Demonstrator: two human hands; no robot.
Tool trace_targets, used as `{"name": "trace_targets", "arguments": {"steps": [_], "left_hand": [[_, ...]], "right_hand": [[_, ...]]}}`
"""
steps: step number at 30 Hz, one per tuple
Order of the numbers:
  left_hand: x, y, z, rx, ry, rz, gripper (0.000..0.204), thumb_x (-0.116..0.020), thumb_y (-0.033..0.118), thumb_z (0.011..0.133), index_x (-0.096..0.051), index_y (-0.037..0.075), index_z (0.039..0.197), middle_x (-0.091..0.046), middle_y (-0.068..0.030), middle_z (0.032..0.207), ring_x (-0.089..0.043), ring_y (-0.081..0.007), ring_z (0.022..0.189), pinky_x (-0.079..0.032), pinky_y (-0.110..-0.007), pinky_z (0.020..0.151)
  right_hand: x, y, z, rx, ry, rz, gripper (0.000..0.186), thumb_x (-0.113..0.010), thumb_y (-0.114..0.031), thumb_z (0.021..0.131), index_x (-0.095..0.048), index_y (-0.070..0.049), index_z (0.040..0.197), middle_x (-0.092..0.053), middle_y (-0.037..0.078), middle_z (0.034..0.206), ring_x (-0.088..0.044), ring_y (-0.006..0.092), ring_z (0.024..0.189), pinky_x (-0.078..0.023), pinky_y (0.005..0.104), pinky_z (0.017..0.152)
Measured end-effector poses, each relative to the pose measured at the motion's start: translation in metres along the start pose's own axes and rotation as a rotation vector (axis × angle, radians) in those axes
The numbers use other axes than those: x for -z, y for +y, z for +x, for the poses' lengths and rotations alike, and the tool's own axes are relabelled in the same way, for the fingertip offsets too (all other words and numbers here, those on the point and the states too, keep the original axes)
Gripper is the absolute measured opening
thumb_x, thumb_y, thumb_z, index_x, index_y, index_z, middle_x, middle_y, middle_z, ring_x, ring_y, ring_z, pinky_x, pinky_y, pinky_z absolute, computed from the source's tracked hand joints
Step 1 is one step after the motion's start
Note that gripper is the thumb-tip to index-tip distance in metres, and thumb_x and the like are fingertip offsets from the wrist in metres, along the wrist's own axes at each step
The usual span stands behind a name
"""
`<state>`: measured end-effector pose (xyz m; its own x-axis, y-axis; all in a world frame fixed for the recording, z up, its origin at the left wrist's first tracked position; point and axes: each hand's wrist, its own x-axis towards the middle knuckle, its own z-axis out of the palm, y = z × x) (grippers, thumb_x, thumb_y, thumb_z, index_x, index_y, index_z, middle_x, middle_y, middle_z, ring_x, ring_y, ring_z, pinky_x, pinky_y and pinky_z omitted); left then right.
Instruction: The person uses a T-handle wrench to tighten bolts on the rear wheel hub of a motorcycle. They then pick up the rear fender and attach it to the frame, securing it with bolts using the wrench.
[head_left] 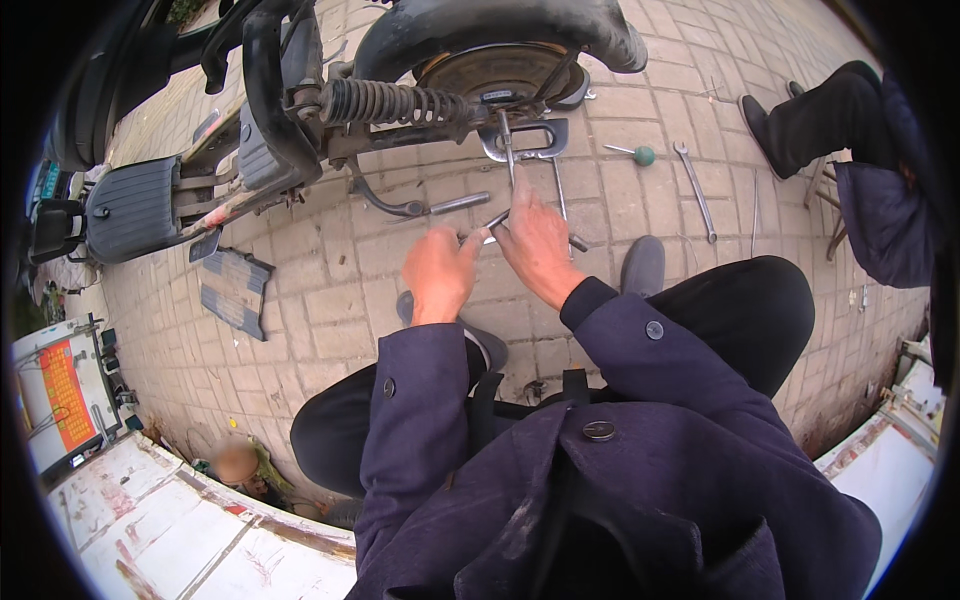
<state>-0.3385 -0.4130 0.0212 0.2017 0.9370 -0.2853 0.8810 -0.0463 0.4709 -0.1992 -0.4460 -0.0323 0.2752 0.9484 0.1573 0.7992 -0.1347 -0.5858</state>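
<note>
A long metal socket wrench (pixel 508 140) reaches from the hub of the scooter's wheel (pixel 495 75) back toward me. My right hand (pixel 541 245) is closed round its near part, with the index finger lying along the shaft. At its near end a short crossbar shows between my hands. My left hand (pixel 440 272) is closed at the left end of that bar, slightly blurred, its thumb toward the right hand. Beside the right hand, a thin metal rod with a bent end (pixel 562 190) lies on the bricks. Just left of the wrench is a coil-spring shock absorber (pixel 400 103).
On the paving lie a metal tube (pixel 459 203), a green-handled screwdriver (pixel 643 156), a combination wrench (pixel 697 192) and a taped dark panel (pixel 236 290). A grey U-shaped metal part (pixel 540 142) rests under the wheel. Another person's leg (pixel 825 120) is at the right.
</note>
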Motion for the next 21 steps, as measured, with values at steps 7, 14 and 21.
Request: {"name": "trace_targets", "arguments": {"steps": [7,14,21], "left_hand": [[0.01,0.021,-0.008,-0.04,0.005,-0.765,0.054,-0.054,0.049,0.099,-0.066,-0.001,0.114,-0.07,-0.0265,0.099,-0.067,-0.0397,0.097,-0.048,-0.042,0.082],[-0.031,-0.028,0.008,-0.064,0.102,-0.129,0.061,-0.048,0.053,0.102,-0.068,-0.005,0.109,-0.069,-0.029,0.1,-0.064,-0.0453,0.096,-0.048,-0.046,0.084],[-0.039,-0.036,0.014,0.075,-0.121,-0.339,0.053,-0.054,0.051,0.099,-0.075,0.003,0.092,-0.069,-0.0252,0.081,-0.068,-0.0416,0.083,-0.049,-0.049,0.075]], "right_hand": [[-0.042,0.007,0.01,-0.177,0.105,0.777,0.026,-0.058,-0.026,0.102,-0.052,-0.005,0.115,-0.058,0.009,0.074,-0.056,0.0259,0.062,-0.047,0.0372,0.057],[-0.043,0.013,0.017,-0.661,-0.325,2.04,0.036,-0.054,-0.039,0.105,-0.061,-0.008,0.121,-0.05,0.0,0.08,-0.05,0.0167,0.079,-0.046,0.0344,0.08],[-0.036,0.02,0.018,-0.867,-0.364,1.942,0.048,-0.054,-0.054,0.101,-0.062,-0.009,0.116,-0.061,0.006,0.09,-0.055,0.023,0.092,-0.046,0.0371,0.088]]}}
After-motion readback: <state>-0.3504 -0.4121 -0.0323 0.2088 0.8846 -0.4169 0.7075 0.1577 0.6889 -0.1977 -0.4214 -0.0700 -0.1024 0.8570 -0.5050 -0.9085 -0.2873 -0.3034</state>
